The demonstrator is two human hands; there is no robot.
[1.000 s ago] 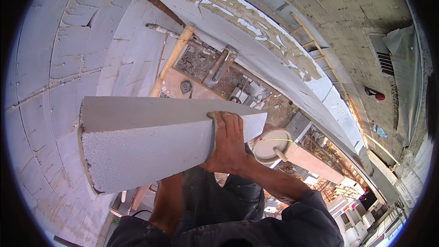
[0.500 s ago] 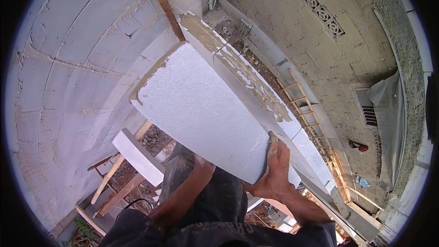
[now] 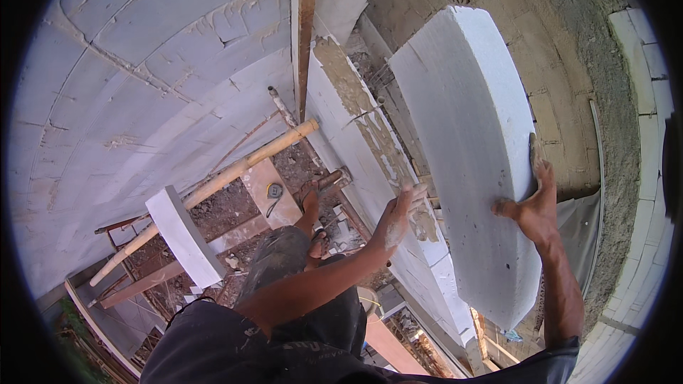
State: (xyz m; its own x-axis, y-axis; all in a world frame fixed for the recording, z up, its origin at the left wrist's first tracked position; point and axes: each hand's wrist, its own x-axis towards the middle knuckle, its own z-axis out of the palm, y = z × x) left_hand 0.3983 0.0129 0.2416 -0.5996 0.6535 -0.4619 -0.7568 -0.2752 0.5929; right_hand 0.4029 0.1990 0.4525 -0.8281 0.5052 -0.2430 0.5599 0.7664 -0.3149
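A large pale grey-white block (image 3: 462, 149) is held upright on its narrow side, high on the right. My right hand (image 3: 533, 203) is clamped on its right part, thumb on the broad face and fingers on the far edge. My left hand (image 3: 398, 217), dusty white, has its fingers loosely extended just left of the block, above a wall top (image 3: 341, 78) coated with patchy grey-beige mortar; whether it touches either is unclear. Below, my legs and sandaled feet (image 3: 308, 203) are on the scaffold, near a tape measure (image 3: 274, 190) lying on a board (image 3: 257, 178).
Another white block (image 3: 181, 235) rests lower left beside a wooden pole (image 3: 270, 147). A pale block wall (image 3: 142, 43) fills the left; a vertical timber (image 3: 306, 21) runs along it. A rough wall (image 3: 569, 128) stands beyond the gap at right. A bucket (image 3: 370, 299) is partly visible below.
The held block has swung up and to the right, over the mortar-coated wall top. My left hand has left its underside and moved right and up, fingers extended. My right hand has risen with the block.
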